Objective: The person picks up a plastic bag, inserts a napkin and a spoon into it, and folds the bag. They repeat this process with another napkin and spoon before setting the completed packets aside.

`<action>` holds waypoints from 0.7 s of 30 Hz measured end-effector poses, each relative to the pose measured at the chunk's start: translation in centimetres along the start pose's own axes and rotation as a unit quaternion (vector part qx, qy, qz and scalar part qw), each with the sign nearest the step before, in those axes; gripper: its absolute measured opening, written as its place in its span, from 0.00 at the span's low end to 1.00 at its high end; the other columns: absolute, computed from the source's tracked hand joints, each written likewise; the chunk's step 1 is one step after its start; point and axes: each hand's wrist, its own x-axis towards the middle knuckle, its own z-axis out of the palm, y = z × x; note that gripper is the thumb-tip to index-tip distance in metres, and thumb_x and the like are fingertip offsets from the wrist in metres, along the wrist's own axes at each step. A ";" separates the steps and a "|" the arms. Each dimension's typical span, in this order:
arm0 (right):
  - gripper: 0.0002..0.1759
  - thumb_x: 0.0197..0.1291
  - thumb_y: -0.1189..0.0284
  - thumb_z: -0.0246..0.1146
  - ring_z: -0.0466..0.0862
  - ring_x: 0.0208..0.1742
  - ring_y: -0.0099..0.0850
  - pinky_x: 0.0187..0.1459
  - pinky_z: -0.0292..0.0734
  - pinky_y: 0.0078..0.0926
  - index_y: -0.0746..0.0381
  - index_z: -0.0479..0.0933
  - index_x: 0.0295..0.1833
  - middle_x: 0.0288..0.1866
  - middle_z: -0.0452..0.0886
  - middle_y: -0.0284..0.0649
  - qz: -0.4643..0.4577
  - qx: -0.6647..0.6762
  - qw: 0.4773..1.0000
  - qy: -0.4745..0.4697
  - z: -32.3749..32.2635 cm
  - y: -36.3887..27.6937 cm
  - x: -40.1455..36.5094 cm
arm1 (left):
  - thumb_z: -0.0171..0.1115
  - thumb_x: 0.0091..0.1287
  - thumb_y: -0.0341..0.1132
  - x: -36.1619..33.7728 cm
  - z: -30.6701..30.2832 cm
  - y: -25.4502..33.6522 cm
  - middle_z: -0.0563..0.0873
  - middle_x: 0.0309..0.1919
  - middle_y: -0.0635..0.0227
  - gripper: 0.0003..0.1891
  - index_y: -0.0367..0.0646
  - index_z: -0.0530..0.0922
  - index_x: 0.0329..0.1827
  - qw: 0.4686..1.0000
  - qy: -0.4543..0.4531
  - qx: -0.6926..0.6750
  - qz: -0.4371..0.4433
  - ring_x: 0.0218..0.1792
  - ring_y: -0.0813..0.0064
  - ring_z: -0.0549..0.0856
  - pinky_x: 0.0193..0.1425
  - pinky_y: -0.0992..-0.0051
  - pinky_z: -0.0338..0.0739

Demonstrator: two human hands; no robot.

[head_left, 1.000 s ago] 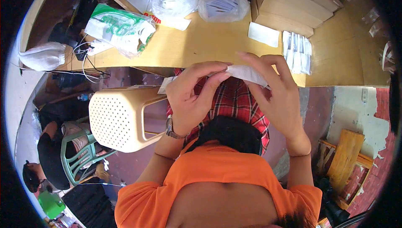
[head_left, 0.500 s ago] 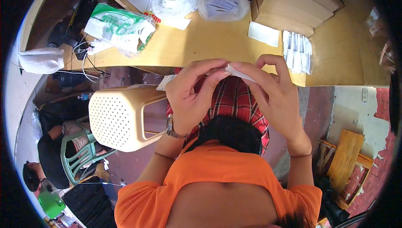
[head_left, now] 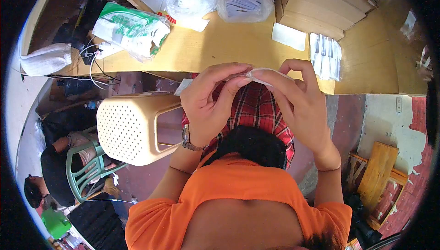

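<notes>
My left hand (head_left: 208,101) and my right hand (head_left: 300,108) meet fingertip to fingertip just off the table's front edge, above my lap. Between them is a small whitish strip (head_left: 261,80), thin and partly see-through, pinched by the thumb and forefinger on each side. Its right part runs along my right fingers. The fingertips hide much of it. Beyond my right hand, several clear packets with white contents (head_left: 325,57) lie on the table (head_left: 220,48), beside a white sheet (head_left: 288,36).
Two plastic-wrapped bundles (head_left: 244,6) (head_left: 191,1) and a green-and-white bag (head_left: 130,30) lie on the table. Cardboard boxes (head_left: 321,4) stand at the back right. A cream stool (head_left: 123,128) is at the left. Another person (head_left: 57,172) is near a green chair (head_left: 87,167).
The strip now bends over my right forefinger instead of lying straight below it. Both hands have stayed nearly in place. The white cloth at the far left of the table has changed shape.
</notes>
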 end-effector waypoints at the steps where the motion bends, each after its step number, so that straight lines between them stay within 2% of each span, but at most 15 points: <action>1: 0.22 0.53 0.82 0.63 0.72 0.21 0.23 0.25 0.70 0.22 0.48 0.81 0.51 0.44 0.70 0.37 -0.001 0.000 1.000 0.000 0.0 0.0 0.0 | 0.65 0.60 0.23 0.0 0.0 -0.1 0.87 0.37 0.62 0.09 0.36 0.82 0.44 1.000 -0.003 0.004 0.000 0.36 0.77 0.86 0.41 0.80 0.79; 9: 0.22 0.53 0.83 0.63 0.72 0.21 0.23 0.25 0.70 0.22 0.47 0.82 0.51 0.44 0.69 0.37 0.001 0.003 1.000 0.002 0.1 0.1 -0.1 | 0.66 0.59 0.23 0.1 0.0 -0.3 0.87 0.38 0.62 0.10 0.37 0.82 0.44 1.000 -0.007 0.010 0.013 0.37 0.74 0.86 0.42 0.78 0.79; 12: 0.27 0.51 0.78 0.61 0.78 0.23 0.30 0.22 0.79 0.27 0.40 0.75 0.56 0.43 0.67 0.35 -0.026 -0.030 0.999 -0.006 0.1 0.4 -0.1 | 0.66 0.58 0.23 0.1 0.0 -0.2 0.87 0.38 0.61 0.10 0.38 0.82 0.43 0.999 -0.017 0.018 0.024 0.37 0.72 0.86 0.41 0.77 0.79; 15: 0.27 0.51 0.75 0.64 0.80 0.26 0.32 0.21 0.79 0.29 0.44 0.72 0.58 0.43 0.70 0.34 -0.014 -0.026 0.999 0.027 0.4 0.5 0.0 | 0.66 0.58 0.23 0.2 -0.3 -0.3 0.87 0.38 0.60 0.10 0.37 0.82 0.43 0.997 -0.035 0.058 0.033 0.37 0.70 0.86 0.41 0.76 0.79; 21: 0.27 0.52 0.73 0.65 0.82 0.32 0.37 0.23 0.79 0.31 0.50 0.68 0.59 0.43 0.74 0.35 -0.032 -0.029 0.999 0.015 0.5 1.1 0.0 | 0.66 0.58 0.25 0.5 -0.6 0.0 0.87 0.37 0.61 0.09 0.38 0.82 0.42 0.992 -0.064 0.103 0.022 0.36 0.69 0.86 0.40 0.76 0.79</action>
